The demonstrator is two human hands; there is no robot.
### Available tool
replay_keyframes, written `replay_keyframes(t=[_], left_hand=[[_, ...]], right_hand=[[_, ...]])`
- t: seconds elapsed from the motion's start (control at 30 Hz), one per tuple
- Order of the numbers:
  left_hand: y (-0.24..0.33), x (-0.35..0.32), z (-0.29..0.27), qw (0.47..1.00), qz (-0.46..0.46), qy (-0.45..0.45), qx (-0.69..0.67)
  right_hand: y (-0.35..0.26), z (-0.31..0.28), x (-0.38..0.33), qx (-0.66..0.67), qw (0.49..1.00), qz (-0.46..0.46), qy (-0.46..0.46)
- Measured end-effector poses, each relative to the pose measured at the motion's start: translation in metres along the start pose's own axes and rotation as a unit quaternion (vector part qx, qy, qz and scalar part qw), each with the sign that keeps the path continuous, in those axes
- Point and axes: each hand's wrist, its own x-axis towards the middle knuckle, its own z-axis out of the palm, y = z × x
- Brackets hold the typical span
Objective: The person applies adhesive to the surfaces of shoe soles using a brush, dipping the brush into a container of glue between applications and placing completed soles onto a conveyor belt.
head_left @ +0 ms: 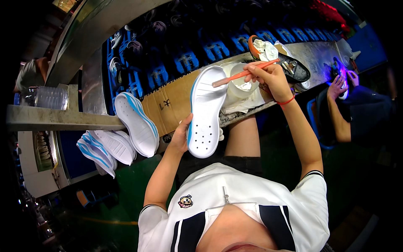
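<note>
White shoe sole (205, 111) gripped by left hand (181, 136); right hand (270, 75) pinches orange brush (243, 74) over white cup (242, 82) (contents unclear).

Left hand (181, 136): fingers concealed behind white shoe sole (205, 111); grip not verifiable. Far face of sole hidden.

Brush (241, 74): bristle end lost against sole edge; bristles not discernible. Handle partly covered by right hand (270, 75).

White cup (241, 84): contents not identifiable; lower wall masked by sole and white cloth (241, 105).

Stacked soles (109, 145) at left: lower ones overlapped, count uncertain.

Dark tray (296, 69): small items inside too small to identify.

Blue conveyor (189, 59): objects in far cells too dark to resolve.

Neighbouring worker (357, 113): cut off by dark right rim; item under that worker's hand washed out by violet glare.

Plastic bottles (46, 97) at far left: blurred.
</note>
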Motion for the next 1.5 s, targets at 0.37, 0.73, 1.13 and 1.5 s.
replay_keyframes(t=[0.37,0.73,1.13,1.5], left_hand=[[0.013,-0.006,0.016,0.98,-0.084,-0.078,-0.165],[0.007,-0.004,0.021,0.986,0.016,-0.11,-0.126],[0.019,0.02,0.011,0.963,0.208,0.138,0.102],[0.032,0.031,0.007,0.925,0.294,0.217,0.103]], right_hand=[[-0.032,0.049,0.023,-0.198,0.943,-0.185,-0.194],[-0.025,-0.01,0.017,-0.352,0.909,-0.223,-0.007],[-0.002,0.057,-0.032,-0.202,0.962,-0.184,0.026],[0.0,0.079,-0.058,-0.247,0.944,-0.215,-0.028]])
